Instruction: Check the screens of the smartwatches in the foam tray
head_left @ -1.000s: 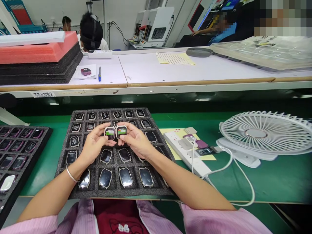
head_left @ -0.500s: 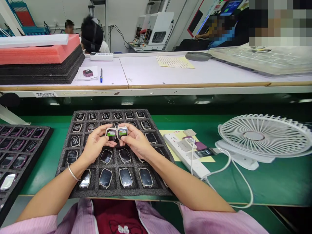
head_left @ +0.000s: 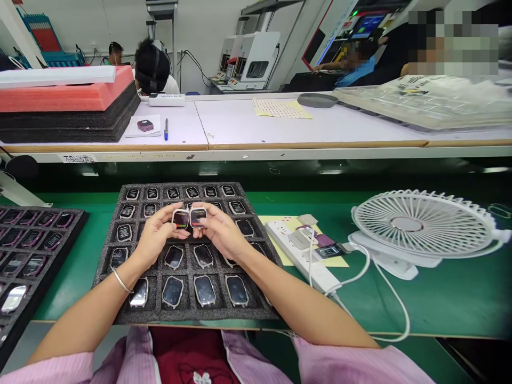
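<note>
The left hand (head_left: 154, 234) pinches one smartwatch body (head_left: 180, 218) between thumb and fingers, and the right hand (head_left: 221, 230) pinches a second smartwatch body (head_left: 198, 216) the same way; the two units sit side by side, edges touching or nearly so, screens lit and facing up toward the camera. Both are held just above the middle rows of a dark foam tray (head_left: 104, 266) that lies on the green tabletop (head_left: 440, 298) directly in front of the person, its pockets filled with more watch bodies lying face up. A thin bangle (head_left: 121, 281) circles the left wrist. To the left, a second foam tray (head_left: 60, 250) holds purple-toned units. To the right of the central tray lie a white power strip (head_left: 296, 253) with plugs and a white cable, then a white desk fan (head_left: 420, 226) tilted face up. Beyond, on a raised white shelf (head_left: 320, 125), sit a pen (head_left: 166, 128), stacked foam sheets (head_left: 68, 114) and a sticker sheet (head_left: 280, 108).
</note>
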A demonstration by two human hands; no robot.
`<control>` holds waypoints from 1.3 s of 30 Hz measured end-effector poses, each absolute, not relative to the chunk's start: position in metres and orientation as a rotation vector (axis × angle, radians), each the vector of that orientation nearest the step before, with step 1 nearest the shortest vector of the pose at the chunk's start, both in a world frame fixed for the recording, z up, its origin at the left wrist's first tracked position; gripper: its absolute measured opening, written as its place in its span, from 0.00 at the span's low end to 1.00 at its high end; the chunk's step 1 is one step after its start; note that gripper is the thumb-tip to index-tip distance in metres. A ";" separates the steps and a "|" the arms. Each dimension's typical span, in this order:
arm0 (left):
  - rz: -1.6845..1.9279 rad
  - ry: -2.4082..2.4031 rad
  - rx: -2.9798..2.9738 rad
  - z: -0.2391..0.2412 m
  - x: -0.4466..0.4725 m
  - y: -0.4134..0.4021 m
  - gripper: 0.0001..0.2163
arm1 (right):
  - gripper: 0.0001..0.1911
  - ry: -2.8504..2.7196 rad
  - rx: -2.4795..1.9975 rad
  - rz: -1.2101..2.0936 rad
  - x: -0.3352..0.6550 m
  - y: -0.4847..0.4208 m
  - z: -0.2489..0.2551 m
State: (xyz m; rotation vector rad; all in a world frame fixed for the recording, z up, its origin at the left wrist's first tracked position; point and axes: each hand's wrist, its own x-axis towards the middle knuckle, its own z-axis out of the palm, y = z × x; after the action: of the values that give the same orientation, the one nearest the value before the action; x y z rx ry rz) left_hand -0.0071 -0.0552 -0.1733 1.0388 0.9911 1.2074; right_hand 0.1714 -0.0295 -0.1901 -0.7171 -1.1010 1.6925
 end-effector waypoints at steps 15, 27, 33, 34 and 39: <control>1.486 0.819 1.317 -0.069 -0.003 -0.029 0.30 | 0.14 -1.235 -0.409 1.477 0.162 0.006 -0.081; 1.740 0.571 1.563 0.002 0.000 0.008 0.35 | 0.11 -1.452 -0.270 1.263 0.159 0.030 0.010; 1.790 0.552 1.596 0.014 0.002 0.001 0.32 | 0.21 -1.558 -0.235 1.196 0.165 0.020 0.023; 1.797 0.551 1.607 0.014 0.002 0.000 0.32 | 0.23 -1.572 -0.231 1.179 0.167 0.019 0.023; 1.806 0.540 1.677 0.018 0.004 -0.001 0.30 | 0.27 -1.623 -0.204 1.122 0.172 0.020 0.026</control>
State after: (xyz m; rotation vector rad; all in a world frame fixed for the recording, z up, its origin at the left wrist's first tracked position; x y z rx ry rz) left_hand 0.0040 -0.0009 0.0178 1.6771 0.5403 1.8059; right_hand 0.1717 0.0199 0.0257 -0.2043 -1.6231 1.1216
